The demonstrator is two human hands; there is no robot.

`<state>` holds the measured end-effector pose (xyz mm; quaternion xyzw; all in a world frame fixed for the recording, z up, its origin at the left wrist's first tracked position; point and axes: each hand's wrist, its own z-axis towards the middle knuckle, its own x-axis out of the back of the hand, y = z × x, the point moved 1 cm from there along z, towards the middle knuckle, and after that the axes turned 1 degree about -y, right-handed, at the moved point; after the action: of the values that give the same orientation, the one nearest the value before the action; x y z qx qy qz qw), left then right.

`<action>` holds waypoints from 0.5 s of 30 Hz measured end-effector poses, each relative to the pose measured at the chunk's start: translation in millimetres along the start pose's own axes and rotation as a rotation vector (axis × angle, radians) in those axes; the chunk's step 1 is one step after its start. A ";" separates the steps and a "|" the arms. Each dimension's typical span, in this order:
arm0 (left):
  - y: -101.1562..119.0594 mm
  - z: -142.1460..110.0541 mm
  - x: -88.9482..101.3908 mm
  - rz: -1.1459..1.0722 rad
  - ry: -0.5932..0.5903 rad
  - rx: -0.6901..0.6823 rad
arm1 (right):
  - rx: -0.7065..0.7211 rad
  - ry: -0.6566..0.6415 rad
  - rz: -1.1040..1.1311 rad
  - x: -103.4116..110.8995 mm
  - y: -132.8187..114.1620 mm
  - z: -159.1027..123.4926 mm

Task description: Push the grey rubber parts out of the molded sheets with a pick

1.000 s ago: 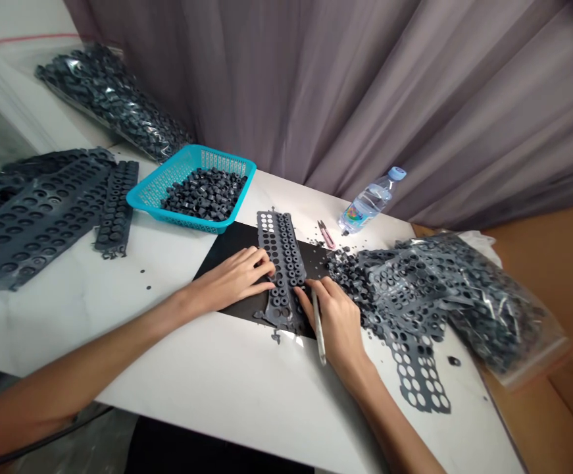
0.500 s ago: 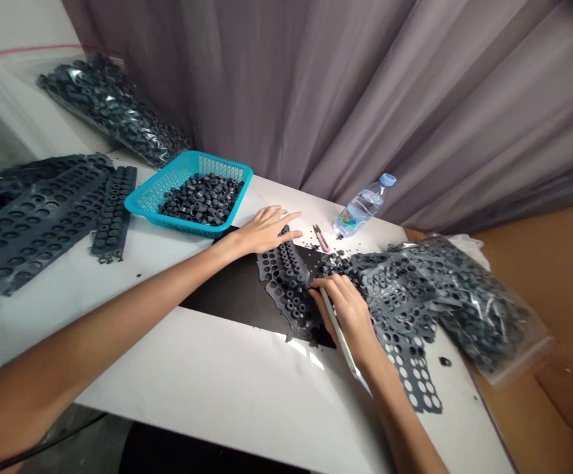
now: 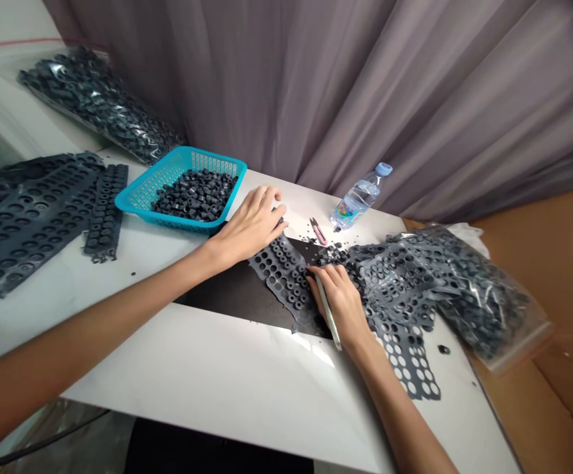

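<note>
A perforated dark grey rubber sheet point(image 3: 283, 273) with rows of round holes and small ring-shaped parts lies on a black mat point(image 3: 231, 296). My left hand point(image 3: 251, 224) is at the sheet's far end, its fingers curled and closed on that end; the fingertips are partly hidden. My right hand point(image 3: 343, 303) is closed around a slim white pen-like tool point(image 3: 329, 313), by the sheet's right edge. The tool's tip is hidden by my fingers. Small black rubber pieces point(image 3: 333, 253) lie just beyond my right hand.
A blue basket point(image 3: 138, 205) of black parts stands left. Pink thread snips point(image 3: 318, 232) and a water bottle point(image 3: 358, 203) are at the back. Punched sheets point(image 3: 399, 276) and a filled plastic bag point(image 3: 488, 299) lie right; uncut sheets point(image 3: 34, 217) and another bag point(image 3: 99, 105) left.
My left hand has gone from spread fingers to curled ones and shifted slightly left. The sheet has shifted a little under it. My right hand still holds the tool, now more upright. The view has moved slightly.
</note>
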<state>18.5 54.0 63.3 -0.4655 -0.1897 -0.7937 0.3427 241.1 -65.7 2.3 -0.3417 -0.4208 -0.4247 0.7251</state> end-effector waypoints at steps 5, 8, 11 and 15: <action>3.6 -28.8 57.2 0.053 -0.266 0.246 | -0.009 0.003 0.106 -1.1 -6.2 4.7; -7.9 -56.4 57.6 0.172 -0.382 0.319 | -0.023 0.018 0.143 1.4 -9.4 5.7; -17.8 -84.2 43.1 0.238 -0.436 0.393 | -0.058 0.029 0.193 5.0 -9.5 3.2; -24.0 -112.1 27.1 0.318 -0.409 0.411 | -0.123 0.011 0.284 7.0 -9.8 -1.0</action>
<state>-76.0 -8.9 31.8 -0.5600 -0.3359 -0.5655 0.5039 234.5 -72.9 9.5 -0.4395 -0.3372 -0.3446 0.7579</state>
